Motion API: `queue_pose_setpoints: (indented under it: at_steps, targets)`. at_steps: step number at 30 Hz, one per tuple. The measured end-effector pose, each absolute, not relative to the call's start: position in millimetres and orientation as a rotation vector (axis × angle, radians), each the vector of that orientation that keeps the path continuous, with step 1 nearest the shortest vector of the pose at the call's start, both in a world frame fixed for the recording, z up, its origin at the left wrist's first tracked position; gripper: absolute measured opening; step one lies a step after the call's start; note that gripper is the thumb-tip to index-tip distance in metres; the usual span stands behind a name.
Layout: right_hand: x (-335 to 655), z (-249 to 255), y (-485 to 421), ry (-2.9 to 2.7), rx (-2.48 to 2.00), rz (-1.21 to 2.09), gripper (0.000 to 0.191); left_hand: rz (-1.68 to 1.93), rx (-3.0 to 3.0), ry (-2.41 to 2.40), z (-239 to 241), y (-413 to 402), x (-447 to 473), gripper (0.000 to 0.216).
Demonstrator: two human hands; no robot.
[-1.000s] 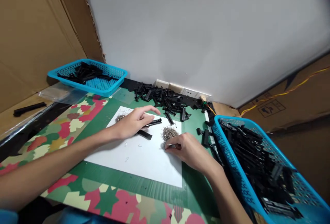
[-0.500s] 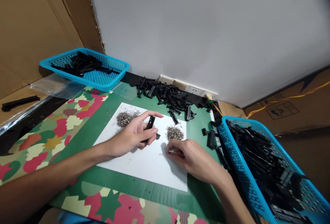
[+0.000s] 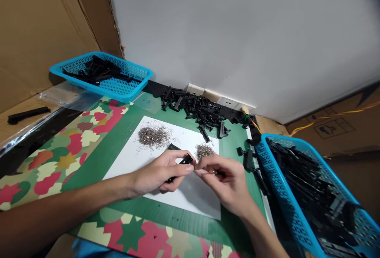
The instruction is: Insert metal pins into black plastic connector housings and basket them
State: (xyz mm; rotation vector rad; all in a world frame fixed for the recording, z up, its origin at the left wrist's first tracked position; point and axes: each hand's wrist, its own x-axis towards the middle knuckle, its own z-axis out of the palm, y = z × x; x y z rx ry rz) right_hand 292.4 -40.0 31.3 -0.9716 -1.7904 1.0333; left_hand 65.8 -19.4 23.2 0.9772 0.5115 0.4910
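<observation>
My left hand [image 3: 166,171] is closed round a black plastic part [image 3: 186,160], whose end sticks out between thumb and forefinger. Right at that end are the pinched fingertips of my right hand [image 3: 222,174]; what they hold is too small to name. Under both hands lies a white sheet of paper [image 3: 124,167]. On it are a larger pile of small metal pieces [image 3: 153,135] at the left and a smaller pile of small metal pieces [image 3: 204,151] just beyond my right hand. Another black part [image 3: 172,147] shows behind my left hand.
Loose black plastic parts [image 3: 196,107] are heaped along the wall near a socket strip [image 3: 228,102]. One blue basket [image 3: 133,95] of black parts stands back left, another blue basket [image 3: 285,206] at the right. A yellow cable [image 3: 320,122] runs above the right basket.
My right hand has moved from beside the small metal pile to the black part. My left hand has lowered and turned the part towards it. The view has shifted slightly.
</observation>
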Motion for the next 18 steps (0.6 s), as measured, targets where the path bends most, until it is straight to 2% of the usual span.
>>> queue_pose_setpoints:
  at_steps: [18]
  targets:
    - [286.9,26.4,-41.0,-1.909,-0.949,0.744,0.006,0.487,1.008,0.606,16.2,-13.3,59.8,0.029]
